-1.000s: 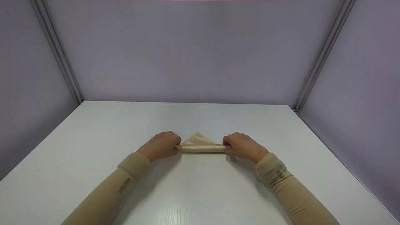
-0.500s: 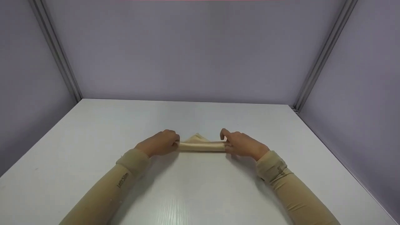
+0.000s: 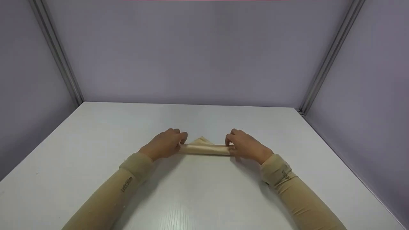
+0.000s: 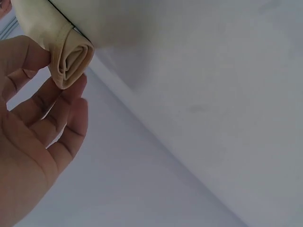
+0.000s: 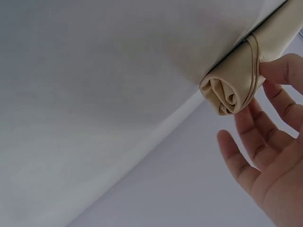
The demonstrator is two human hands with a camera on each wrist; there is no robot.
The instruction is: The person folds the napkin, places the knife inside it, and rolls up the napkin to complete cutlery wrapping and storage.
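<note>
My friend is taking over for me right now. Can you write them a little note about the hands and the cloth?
Left hand: fingers relaxed, touching the left end of the rolled cloth.
Right hand: fingers touching the roll's right end.
The cloth lies on the white table, mid-way between the hands.
Done: most of it is rolled into a tube.
Left: a small triangular tip on the far side is not yet rolled in.

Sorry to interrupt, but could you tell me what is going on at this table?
A person is rolling a beige cloth on a white table. The left hand is at one end of the roll and the right hand at the other, fingertips touching it, fingers mostly straight. Most of the cloth is rolled; a small triangular tip lies flat beyond the roll.
</note>
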